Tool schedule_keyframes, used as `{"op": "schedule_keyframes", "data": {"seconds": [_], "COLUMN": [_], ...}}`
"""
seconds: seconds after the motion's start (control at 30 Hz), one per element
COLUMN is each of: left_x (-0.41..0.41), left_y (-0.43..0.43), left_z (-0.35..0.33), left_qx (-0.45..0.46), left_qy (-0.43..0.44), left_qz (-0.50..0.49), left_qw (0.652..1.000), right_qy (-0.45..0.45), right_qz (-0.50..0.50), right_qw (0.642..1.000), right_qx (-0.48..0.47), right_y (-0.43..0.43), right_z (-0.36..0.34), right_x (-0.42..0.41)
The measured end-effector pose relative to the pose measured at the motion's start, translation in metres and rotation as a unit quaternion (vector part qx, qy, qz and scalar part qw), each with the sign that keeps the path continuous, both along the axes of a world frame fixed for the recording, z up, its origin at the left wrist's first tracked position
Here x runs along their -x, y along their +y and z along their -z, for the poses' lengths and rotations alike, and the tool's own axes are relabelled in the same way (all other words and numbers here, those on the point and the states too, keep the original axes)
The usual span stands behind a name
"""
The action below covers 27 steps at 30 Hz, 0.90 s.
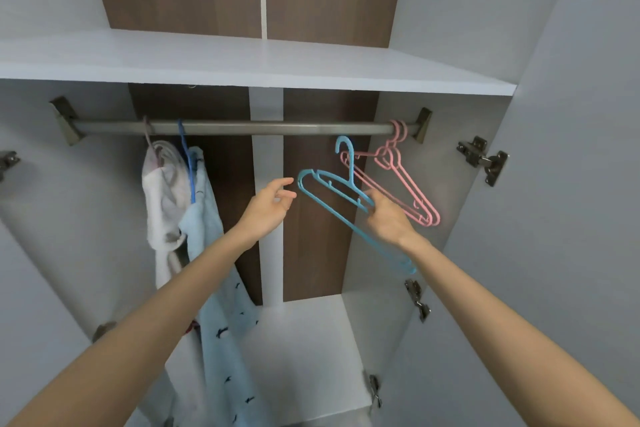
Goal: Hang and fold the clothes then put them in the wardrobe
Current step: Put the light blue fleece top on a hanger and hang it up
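I look into an open wardrobe with a metal rail (pixel 242 128) under a white shelf (pixel 242 59). My right hand (pixel 388 218) grips a light blue plastic hanger (pixel 329 189), held off the rail and tilted, its hook just below the bar. My left hand (pixel 272 203) is beside the hanger's left end with relaxed fingers, holding nothing. Two pink hangers (pixel 405 180) hang at the rail's right end. At the left hang a white garment (pixel 162 198) and a pale blue patterned garment (pixel 221 288) on a dark blue hanger (pixel 187 163).
The wardrobe floor (pixel 311 357) is white. The right door (pixel 571 184) stands open, with metal hinges (pixel 485 159) along its edge. Brown back panels are split by a white strip (pixel 266 184).
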<state>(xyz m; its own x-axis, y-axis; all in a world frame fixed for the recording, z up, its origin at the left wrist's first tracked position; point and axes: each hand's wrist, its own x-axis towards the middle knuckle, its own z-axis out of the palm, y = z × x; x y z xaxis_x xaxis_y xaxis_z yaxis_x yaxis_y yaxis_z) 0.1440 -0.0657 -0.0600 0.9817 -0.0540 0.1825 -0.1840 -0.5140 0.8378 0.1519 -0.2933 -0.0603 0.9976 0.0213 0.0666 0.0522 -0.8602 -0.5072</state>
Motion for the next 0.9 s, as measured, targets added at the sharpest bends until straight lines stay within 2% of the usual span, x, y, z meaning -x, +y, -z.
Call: {"op": "schedule_keyframes", "data": {"seconds": [0.1, 0.23, 0.53, 0.7, 0.9], "left_x": [0.037, 0.088, 0.211, 0.274, 0.353], "left_y": [-0.007, -0.013, -0.002, 0.008, 0.010], "left_z": [0.017, 0.045, 0.087, 0.090, 0.107], "left_qx": [-0.023, -0.074, -0.209, -0.140, -0.138], "left_qy": [-0.013, -0.024, -0.038, -0.080, -0.059], "left_qz": [0.014, 0.031, 0.084, 0.114, 0.080], "left_qw": [1.000, 0.997, 0.974, 0.980, 0.985], "right_qy": [0.020, 0.044, 0.075, 0.082, 0.110], "right_qz": [-0.016, -0.034, -0.071, -0.091, -0.141], "right_qw": [0.999, 0.998, 0.995, 0.993, 0.984], "right_qx": [0.031, -0.012, -0.005, -0.002, -0.008], "right_y": [-0.006, -0.007, -0.001, -0.004, 0.003], "right_z": [0.002, 0.009, 0.021, 0.035, 0.061], "right_x": [0.054, 0.132, 0.278, 0.331, 0.391]}}
